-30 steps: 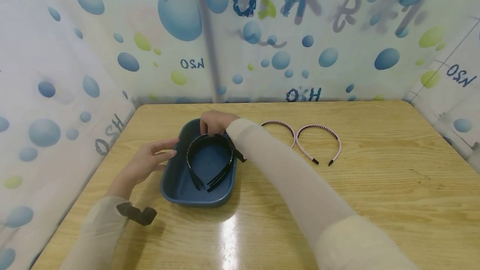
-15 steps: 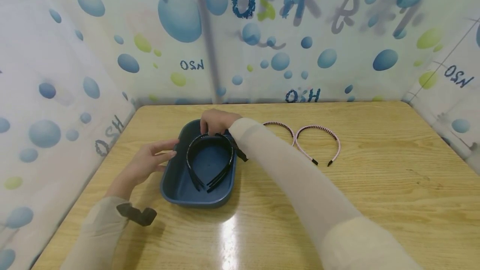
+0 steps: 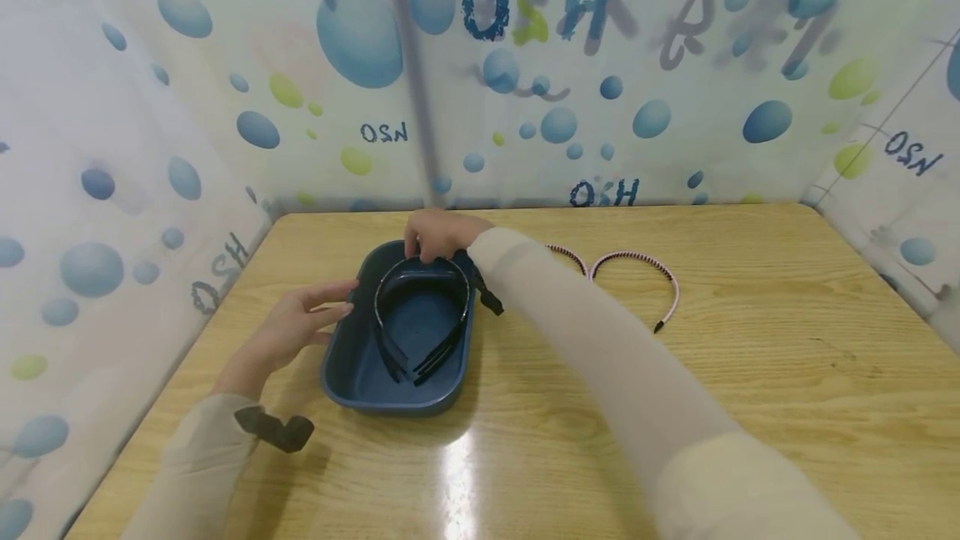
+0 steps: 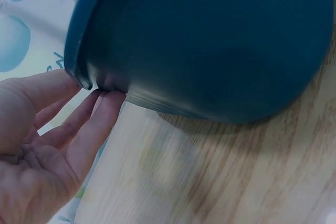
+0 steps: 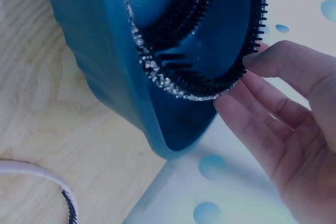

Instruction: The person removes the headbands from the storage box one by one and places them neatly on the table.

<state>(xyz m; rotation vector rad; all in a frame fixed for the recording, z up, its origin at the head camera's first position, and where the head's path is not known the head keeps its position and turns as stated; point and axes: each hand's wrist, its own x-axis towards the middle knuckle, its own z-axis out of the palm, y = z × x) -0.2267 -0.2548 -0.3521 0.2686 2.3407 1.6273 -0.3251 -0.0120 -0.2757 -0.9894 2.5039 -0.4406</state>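
Observation:
In the head view a blue plastic basin (image 3: pixel 390 407) stands on the table with several black headbands (image 5: pixel 184 11) inside. My right hand (image 3: pixel 442 233) pinches the top of a black headband (image 5: pixel 157 74) with a glittery outer face and comb teeth on its inside; the right wrist view shows thumb and fingers on its band. That headband is partly raised above the others, its ends pointing down into the basin. My left hand (image 3: pixel 288 325) touches the basin's left side with nearly straight fingers; in the left wrist view its fingertips (image 4: pixel 113 97) lie against the wall below the rim.
Two pink headbands with dark stripes lie right of the basin: one (image 3: pixel 567 252) is mostly hidden behind my right sleeve, the other (image 3: pixel 637 255) partly. A wooden table (image 3: pixel 787 340) carries everything. Patterned sheets (image 3: pixel 480 107) enclose its back and sides.
My right hand has risen slightly and moved a little away, lifting the glittery headband's top off the others. My left hand and the basin stay put.

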